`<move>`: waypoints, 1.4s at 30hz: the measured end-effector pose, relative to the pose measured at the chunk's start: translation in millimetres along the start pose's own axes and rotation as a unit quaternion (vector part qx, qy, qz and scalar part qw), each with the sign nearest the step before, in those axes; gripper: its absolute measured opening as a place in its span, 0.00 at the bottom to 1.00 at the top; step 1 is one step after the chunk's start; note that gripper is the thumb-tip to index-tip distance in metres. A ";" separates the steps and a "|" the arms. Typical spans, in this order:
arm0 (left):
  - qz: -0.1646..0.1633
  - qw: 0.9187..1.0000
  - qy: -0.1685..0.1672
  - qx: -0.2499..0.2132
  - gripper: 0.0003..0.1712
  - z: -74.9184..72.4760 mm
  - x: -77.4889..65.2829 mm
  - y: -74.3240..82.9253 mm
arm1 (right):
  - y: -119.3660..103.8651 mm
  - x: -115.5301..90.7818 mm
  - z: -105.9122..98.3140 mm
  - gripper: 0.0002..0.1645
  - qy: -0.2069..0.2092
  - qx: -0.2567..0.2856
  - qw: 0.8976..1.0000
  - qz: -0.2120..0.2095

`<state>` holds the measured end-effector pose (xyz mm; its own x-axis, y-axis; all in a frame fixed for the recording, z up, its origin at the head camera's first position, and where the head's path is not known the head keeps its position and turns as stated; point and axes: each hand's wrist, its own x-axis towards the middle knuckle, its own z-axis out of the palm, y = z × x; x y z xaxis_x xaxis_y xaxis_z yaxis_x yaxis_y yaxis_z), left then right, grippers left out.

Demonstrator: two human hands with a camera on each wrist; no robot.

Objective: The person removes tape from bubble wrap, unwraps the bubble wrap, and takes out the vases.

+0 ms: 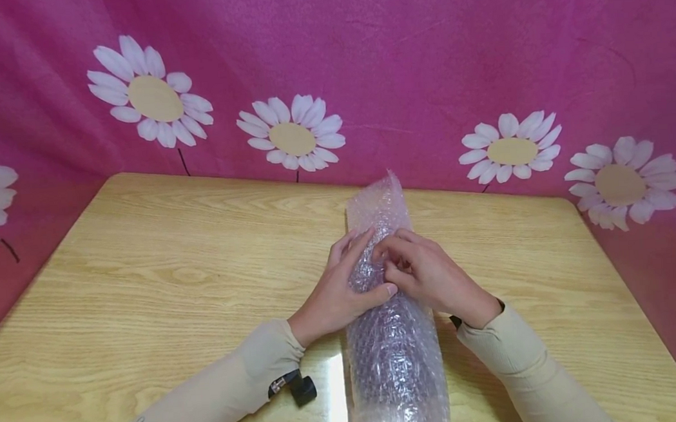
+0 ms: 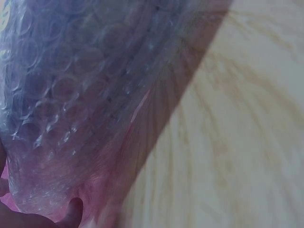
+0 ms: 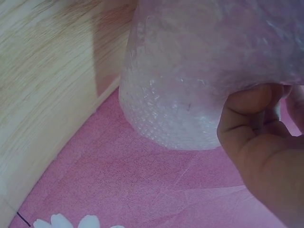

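Observation:
A long bundle of clear bubble wrap (image 1: 396,356) lies lengthwise on the table, its flattened far end reaching the table's back edge. What is inside it, if anything, cannot be made out. My left hand (image 1: 340,291) rests on the bundle's left side with fingers fairly straight and thumb laid across the top. With curled fingers my right hand (image 1: 429,270) pinches the wrap at the upper middle, close to the left thumb. In the right wrist view, the thumb and fingers of that hand (image 3: 266,137) meet at the fold of the bubble wrap (image 3: 190,76).
The bundle lies on a wood-grain table (image 1: 202,277) with a bright reflection left of the bundle. Behind the table hangs a pink cloth (image 1: 399,72) printed with white daisies. A small black device (image 1: 302,389) sits at the left sleeve's cuff.

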<state>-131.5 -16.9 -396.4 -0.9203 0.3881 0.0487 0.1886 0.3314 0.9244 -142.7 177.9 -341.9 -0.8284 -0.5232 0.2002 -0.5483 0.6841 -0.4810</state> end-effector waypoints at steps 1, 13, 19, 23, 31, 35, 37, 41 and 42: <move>-0.001 1.000 0.000 0.000 0.55 0.0 -0.1 -0.1 | -0.1 0.1 0.0 0.15 0.000 -0.001 1.000 0.001; 0.009 1.000 0.001 -0.003 0.55 -1.2 -1.5 2.1 | -3.8 0.2 -1.1 0.17 0.001 -0.013 1.000 0.004; 0.009 1.000 0.003 0.000 0.54 -1.3 -1.9 1.2 | -4.6 1.3 -0.8 0.18 -0.009 -0.033 0.999 -0.016; 0.007 1.000 0.003 -0.002 0.55 -1.2 -1.6 0.8 | -4.3 1.6 -0.3 0.18 -0.011 -0.030 0.999 -0.016; 0.008 1.000 0.000 -0.005 0.55 -0.8 -1.5 0.9 | -5.1 0.9 0.9 0.20 -0.018 -0.017 1.000 -0.007; 0.007 1.000 0.000 -0.006 0.55 -0.8 -1.0 -0.1 | -4.6 0.8 2.1 0.21 -0.017 -0.018 1.000 -0.008; 0.008 1.000 0.000 -0.006 0.55 -0.6 -0.6 -0.6 | -4.3 0.7 2.5 0.22 -0.015 -0.019 1.000 -0.011; 0.007 1.000 0.001 -0.007 0.55 -0.3 0.0 -1.3 | -4.0 0.5 2.8 0.22 -0.012 -0.018 1.000 -0.014; 0.007 1.000 0.001 -0.008 0.55 -0.1 0.1 -1.3 | -4.0 0.5 2.7 0.22 -0.011 -0.018 1.000 -0.014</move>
<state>-131.9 -17.4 -397.6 -0.9183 0.3910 0.0621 0.1960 0.3127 0.9294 -140.6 173.6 -342.2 -0.8097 -0.5539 0.1937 -0.5759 0.6867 -0.4437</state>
